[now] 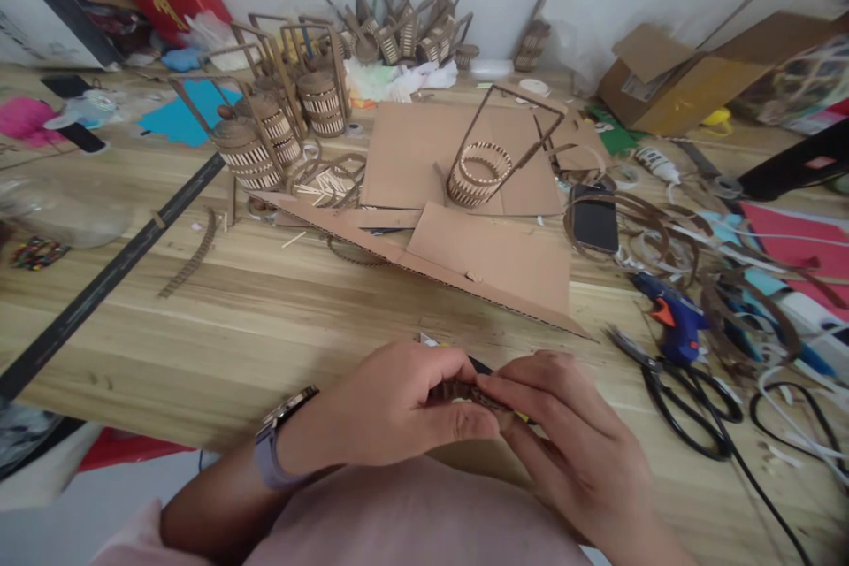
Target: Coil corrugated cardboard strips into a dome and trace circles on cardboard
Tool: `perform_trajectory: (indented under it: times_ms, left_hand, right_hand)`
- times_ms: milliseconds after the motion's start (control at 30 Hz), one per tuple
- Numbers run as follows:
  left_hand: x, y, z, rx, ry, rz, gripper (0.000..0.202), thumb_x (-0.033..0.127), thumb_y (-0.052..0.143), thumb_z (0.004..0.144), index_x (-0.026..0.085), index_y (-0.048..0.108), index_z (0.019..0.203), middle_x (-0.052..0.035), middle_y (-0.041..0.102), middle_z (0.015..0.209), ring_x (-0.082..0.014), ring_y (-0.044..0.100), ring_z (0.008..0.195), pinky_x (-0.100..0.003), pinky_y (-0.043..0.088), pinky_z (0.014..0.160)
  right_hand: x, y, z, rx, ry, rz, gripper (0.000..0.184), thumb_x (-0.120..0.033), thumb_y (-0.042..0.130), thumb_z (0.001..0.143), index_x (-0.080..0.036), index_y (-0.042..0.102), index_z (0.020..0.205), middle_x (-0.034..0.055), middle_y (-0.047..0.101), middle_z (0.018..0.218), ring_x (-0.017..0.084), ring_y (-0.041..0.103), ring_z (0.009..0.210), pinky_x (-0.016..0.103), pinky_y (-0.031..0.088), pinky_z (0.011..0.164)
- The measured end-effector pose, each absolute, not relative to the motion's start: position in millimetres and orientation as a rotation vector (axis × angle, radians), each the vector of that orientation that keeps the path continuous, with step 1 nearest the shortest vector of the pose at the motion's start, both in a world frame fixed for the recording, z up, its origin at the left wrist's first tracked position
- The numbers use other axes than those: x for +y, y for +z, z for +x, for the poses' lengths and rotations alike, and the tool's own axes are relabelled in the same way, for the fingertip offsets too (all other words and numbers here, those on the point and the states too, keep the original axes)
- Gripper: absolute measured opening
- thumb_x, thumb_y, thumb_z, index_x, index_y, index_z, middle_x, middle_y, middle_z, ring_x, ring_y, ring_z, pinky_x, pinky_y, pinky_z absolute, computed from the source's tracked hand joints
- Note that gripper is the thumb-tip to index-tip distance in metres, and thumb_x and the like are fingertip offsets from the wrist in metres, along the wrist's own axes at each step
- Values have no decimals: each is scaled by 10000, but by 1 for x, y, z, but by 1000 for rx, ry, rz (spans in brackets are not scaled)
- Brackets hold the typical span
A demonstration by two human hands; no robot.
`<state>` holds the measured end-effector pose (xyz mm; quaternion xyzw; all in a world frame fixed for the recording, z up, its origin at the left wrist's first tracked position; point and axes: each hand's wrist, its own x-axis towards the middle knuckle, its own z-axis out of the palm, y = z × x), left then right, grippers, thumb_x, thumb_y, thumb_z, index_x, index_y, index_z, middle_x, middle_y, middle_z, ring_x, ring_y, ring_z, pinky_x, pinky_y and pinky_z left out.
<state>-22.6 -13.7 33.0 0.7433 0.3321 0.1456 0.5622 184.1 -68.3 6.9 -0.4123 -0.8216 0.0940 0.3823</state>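
Observation:
Close to my body, at the table's front edge, my left hand [398,411] and my right hand [577,433] meet around a small brown ribbed strip [457,389]. My left thumb and fingers curl over it from the left, while my right fingertips pinch its right end. Much of the strip is hidden by my fingers. Behind my hands a black and yellow tool with a metal tip [428,340] lies partly covered; I cannot make out its kind. Beyond is a bent cardboard sheet [491,256], and behind it stands a small striped basket [481,175] with a tall angular handle.
At right lie black-handled scissors [690,407], a blue glue gun [676,318], a phone [595,219] and coiled brown strips [653,234]. Several lidded striped baskets [245,155] stand at back left. A long black bar [112,274] crosses the left side. A cardboard box [703,71] sits back right.

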Motion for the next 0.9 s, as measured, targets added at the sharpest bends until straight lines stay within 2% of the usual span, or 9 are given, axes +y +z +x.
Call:
perform_trajectory:
  times_ms: [200,367,533,700,800,900]
  left_hand:
    - [-16,35,-24,865,290,1861,378,529,551,950,171,643,874,24,600,702,-121,500,603,-236,310,542]
    - [-23,36,-17,1065,295,1909,374,530,648,888,187,585,753,49,556,627,-118,476,568,-253,252,522]
    - [-27,32,-9,1171,316,2004,297,424,645,896,189,564,734,43,539,601,-131,480,559,-270,235,538]
    - [-24,25,-5,1217,291,2028,235,360,588,907,193,566,743,34,540,581,-140,482,532,-281,231,527]
    - [-18,30,-11,1210,274,1968,290,397,571,917,194,544,711,19,571,606,-146,506,559,-274,265,527]
    - [-7,37,-24,885,209,1717,337,441,518,953,187,578,740,-6,663,671,-150,598,638,-251,390,583]
  right_hand:
    - [-68,7,186,-2129,153,-1068,259,-76,583,911,-202,659,1123,43,707,895,186,645,792,347,509,692]
    - [-69,9,182,-2239,-104,-1070,194,-116,514,984,-159,653,1113,50,730,870,188,637,821,351,467,753]
    - [-70,3,177,-2272,-256,-1133,234,-103,495,980,-170,655,1137,59,747,895,215,647,868,376,463,782]
    - [-66,-4,173,-2280,-356,-1172,268,-75,467,964,-148,659,1135,81,754,906,215,663,806,381,469,764]
    - [-62,-4,174,-2233,-250,-1186,238,-109,502,965,-180,682,1104,62,755,892,189,670,739,353,489,724]
    - [-57,-2,179,-2092,118,-1210,164,-160,579,944,-230,703,1027,30,741,864,167,689,745,297,529,666]
